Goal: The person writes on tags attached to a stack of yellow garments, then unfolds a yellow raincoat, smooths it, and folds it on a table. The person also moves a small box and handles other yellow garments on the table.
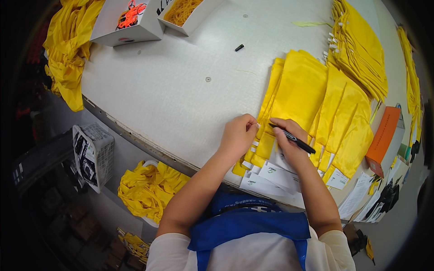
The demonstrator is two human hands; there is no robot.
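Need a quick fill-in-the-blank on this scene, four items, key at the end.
1. The right hand holds a black ____.
2. The folded cloth in front of the person is ____ in colour.
3. The orange-sided box stands on the person's ____ side.
4. The apron is ____ in colour.

Missing words: marker pen; yellow; right; blue.

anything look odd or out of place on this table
One small thing: a black cap-like piece lies alone on the white table, apart from the black marker in the right hand. It may be that marker's cap, set down loose. Nothing looks spilled or damaged.
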